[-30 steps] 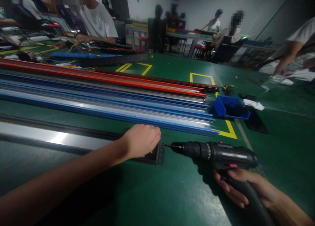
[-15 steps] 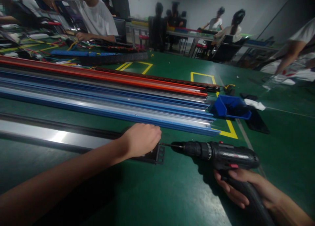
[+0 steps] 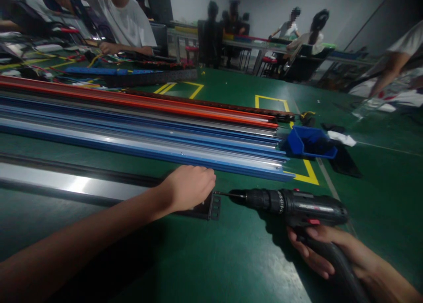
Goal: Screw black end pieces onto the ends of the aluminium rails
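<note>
My right hand (image 3: 313,250) is wrapped round the grip of a black cordless drill (image 3: 297,206), which lies level and points left. Its long thin bit (image 3: 229,194) reaches the end of a black and silver metal rail (image 3: 112,188). Over that end rests my left hand (image 3: 191,187), closed on the rail, with the fingertips hidden behind the hand's back. A black end bracket (image 3: 215,207) with square holes sticks out just past my fingers. The exact spot where the bit's tip touches is partly covered by my left hand.
Blue and silver rails (image 3: 198,151) and an orange rail (image 3: 165,102) lie lengthwise beyond my hands. A blue bin (image 3: 310,142) stands off their right ends, beside a white cloth (image 3: 342,138). Wires and blue strips (image 3: 112,71) lie at the back left, near a seated person (image 3: 128,25).
Both hands, the drill and the rail keep practically the same positions. The whole view has shifted very slightly.
</note>
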Motion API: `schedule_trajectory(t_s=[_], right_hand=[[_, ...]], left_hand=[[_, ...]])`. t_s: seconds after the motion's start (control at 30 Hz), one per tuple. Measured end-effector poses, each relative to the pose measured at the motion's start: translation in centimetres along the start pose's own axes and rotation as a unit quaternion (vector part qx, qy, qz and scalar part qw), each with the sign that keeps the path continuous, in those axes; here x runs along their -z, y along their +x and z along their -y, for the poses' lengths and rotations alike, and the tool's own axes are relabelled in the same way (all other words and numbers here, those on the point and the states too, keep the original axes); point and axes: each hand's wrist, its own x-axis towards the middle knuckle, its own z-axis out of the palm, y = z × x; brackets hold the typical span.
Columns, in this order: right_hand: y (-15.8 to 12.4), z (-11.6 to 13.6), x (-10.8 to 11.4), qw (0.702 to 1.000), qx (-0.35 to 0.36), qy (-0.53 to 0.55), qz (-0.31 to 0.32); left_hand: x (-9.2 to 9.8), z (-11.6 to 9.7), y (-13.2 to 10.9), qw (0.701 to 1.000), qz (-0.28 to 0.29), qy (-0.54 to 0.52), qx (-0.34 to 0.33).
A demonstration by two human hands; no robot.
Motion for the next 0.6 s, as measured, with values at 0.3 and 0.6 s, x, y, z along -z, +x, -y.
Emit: schedule_trajectory(t_s=[0.3,0.6], right_hand=[[-0.01,0.11,-0.06,1.0,-0.003,0.001,-0.011],[-0.09,-0.24,0.02,1.0,0.003,0.004,-0.009]], left_hand=[[0.09,-0.01,-0.1,1.0,-0.011,0.003,-0.001],[0.46,-0.23,0.03,1.0,0.0,-0.009,0.014]])
